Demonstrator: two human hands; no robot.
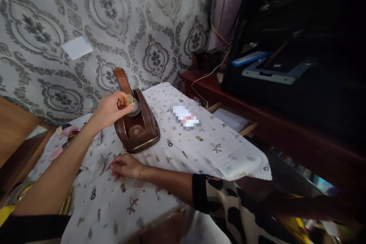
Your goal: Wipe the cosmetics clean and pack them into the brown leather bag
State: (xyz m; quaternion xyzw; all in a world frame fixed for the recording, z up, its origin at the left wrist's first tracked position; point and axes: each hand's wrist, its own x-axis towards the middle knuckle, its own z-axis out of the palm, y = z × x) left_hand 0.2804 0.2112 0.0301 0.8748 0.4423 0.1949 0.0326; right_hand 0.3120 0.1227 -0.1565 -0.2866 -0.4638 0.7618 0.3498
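Observation:
My left hand [111, 109] reaches over a brown leather bag [148, 132] and grips a small round jar [134, 107] with a gold-coloured top and a greyish body. The jar is at the bag's unzipped opening; whether it touches the inside cannot be told. At the back, the bag's strap flap [122, 81] stands up. My right hand [127, 166] rests on the white patterned cloth [183, 160] in front of the bag, fingers loosely apart and holding nothing. Left of the bag, partly behind my left forearm, lie several small items, among them a pink one [56, 153].
A blurred-out white object [185, 116] lies on the cloth to the bag's right. A dark red cabinet [211, 87] with a large black screen [297, 26] borders the right side, with a thin white cable [200, 80] hanging. The patterned wall [114, 19] rises behind.

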